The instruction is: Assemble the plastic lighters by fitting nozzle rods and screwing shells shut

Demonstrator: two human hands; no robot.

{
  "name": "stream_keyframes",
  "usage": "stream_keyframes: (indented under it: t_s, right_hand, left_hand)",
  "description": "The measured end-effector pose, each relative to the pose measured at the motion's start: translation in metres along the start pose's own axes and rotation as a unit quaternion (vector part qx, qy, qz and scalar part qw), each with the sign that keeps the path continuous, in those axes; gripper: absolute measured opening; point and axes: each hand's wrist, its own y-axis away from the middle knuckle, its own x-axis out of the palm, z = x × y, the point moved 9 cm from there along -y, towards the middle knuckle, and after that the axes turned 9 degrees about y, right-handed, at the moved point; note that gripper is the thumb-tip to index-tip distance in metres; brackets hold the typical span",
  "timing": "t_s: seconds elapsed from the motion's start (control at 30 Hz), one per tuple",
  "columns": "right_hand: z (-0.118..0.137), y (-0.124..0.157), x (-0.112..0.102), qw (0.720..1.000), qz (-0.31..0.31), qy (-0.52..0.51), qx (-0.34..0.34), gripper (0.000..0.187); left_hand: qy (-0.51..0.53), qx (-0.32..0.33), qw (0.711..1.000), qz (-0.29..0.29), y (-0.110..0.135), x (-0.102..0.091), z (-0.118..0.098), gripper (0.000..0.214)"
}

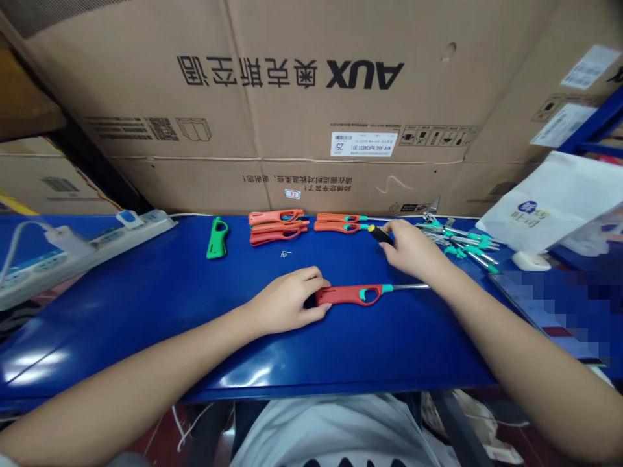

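My left hand (287, 299) is closed around the back end of an orange long-nosed lighter (360, 295) that lies flat on the blue table (146, 305), its teal trigger and metal tube pointing right. My right hand (413, 250) rests further back, fingers curled on a screwdriver (379, 233) with a black and yellow handle. Behind them lie a stack of orange lighter shells (277, 227) and two orange lighters with teal triggers (341, 222). A green lighter shell (217, 237) lies alone to the left.
A pile of metal tubes with teal parts (460, 241) sits at the right. A white power strip (73, 250) lies at the left edge. A white bag (549, 201) stands at the right. Large cardboard boxes (311, 97) wall off the back.
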Motion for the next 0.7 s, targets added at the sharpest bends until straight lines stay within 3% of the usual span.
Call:
stream_keyframes:
  t_s: [0.07, 0.13, 0.23, 0.3, 0.33, 0.5, 0.7]
  right_hand:
    - [0.033, 0.002, -0.016, 0.986, -0.049, -0.144, -0.064, 0.024]
    - [0.063, 0.007, -0.026, 0.939, -0.088, -0.31, -0.12, 0.027]
    - [0.097, 0.015, -0.013, 0.841, -0.043, -0.513, -0.169, 0.019]
    - [0.111, 0.021, 0.0, 0.804, -0.013, -0.562, -0.193, 0.02]
    - [0.115, 0.024, 0.004, 0.798, -0.011, -0.565, -0.208, 0.02]
    - [0.12, 0.034, 0.015, 0.833, -0.003, -0.494, -0.249, 0.023]
    - [0.122, 0.032, 0.027, 0.806, 0.061, -0.543, -0.227, 0.028]
  left_hand:
    - [0.002, -0.003, 1.0, -0.002, 0.001, 0.001, -0.002, 0.032]
    - [0.008, -0.003, 1.0, 0.0, 0.002, 0.003, -0.004, 0.036]
    - [0.024, -0.002, 1.0, 0.009, 0.002, 0.005, -0.006, 0.039]
    - [0.033, 0.0, 0.999, 0.014, 0.001, 0.006, -0.006, 0.04]
    - [0.037, 0.002, 0.999, 0.016, 0.001, 0.007, -0.006, 0.04]
    - [0.038, 0.01, 0.999, 0.017, 0.0, 0.008, -0.006, 0.041]
    - [0.043, 0.016, 0.999, 0.025, 0.0, 0.009, -0.007, 0.039]
